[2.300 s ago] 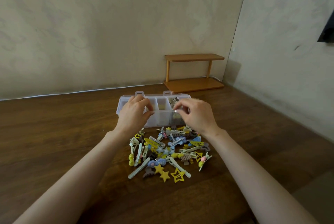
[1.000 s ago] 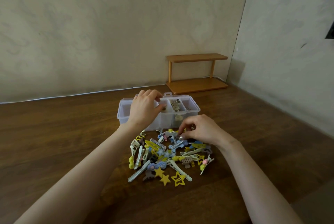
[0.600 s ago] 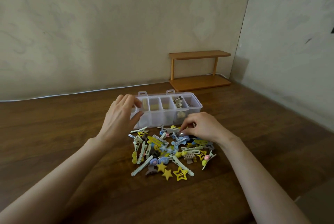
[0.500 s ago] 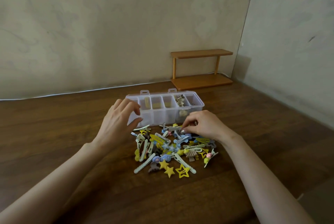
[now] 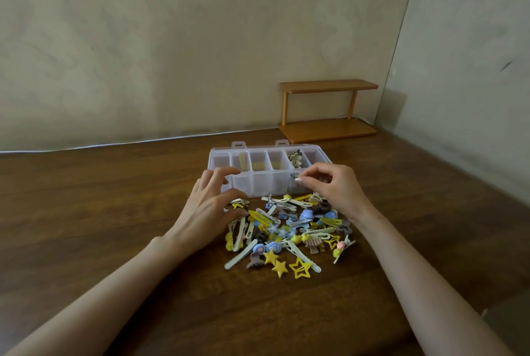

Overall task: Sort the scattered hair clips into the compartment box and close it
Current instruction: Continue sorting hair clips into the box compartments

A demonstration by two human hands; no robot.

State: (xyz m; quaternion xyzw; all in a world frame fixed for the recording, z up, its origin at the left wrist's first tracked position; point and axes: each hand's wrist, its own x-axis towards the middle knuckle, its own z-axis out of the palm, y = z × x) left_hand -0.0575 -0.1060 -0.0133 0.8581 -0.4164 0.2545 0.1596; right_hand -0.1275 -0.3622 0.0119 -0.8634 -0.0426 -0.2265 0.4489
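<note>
A clear compartment box (image 5: 259, 183) stands open on the table, with yellow clips in its middle cells and beige flower clips (image 5: 295, 158) in a cell toward the right. In front of it lies a pile of several hair clips (image 5: 286, 229) in yellow, blue, cream and brown. My right hand (image 5: 329, 186) pinches a small grey clip (image 5: 293, 180) at the box's front right wall. My left hand (image 5: 209, 206) hovers over the pile's left edge, fingers loosely spread, holding nothing.
A small wooden two-tier shelf (image 5: 327, 110) stands at the back right against the wall. A white cable (image 5: 114, 144) runs along the table's far edge. The dark wooden table (image 5: 86, 212) spreads to both sides of the pile.
My right hand has lifted from the pile with a small clip and moved up to the box's front right. My left hand has dropped from the box to the pile's left edge.
</note>
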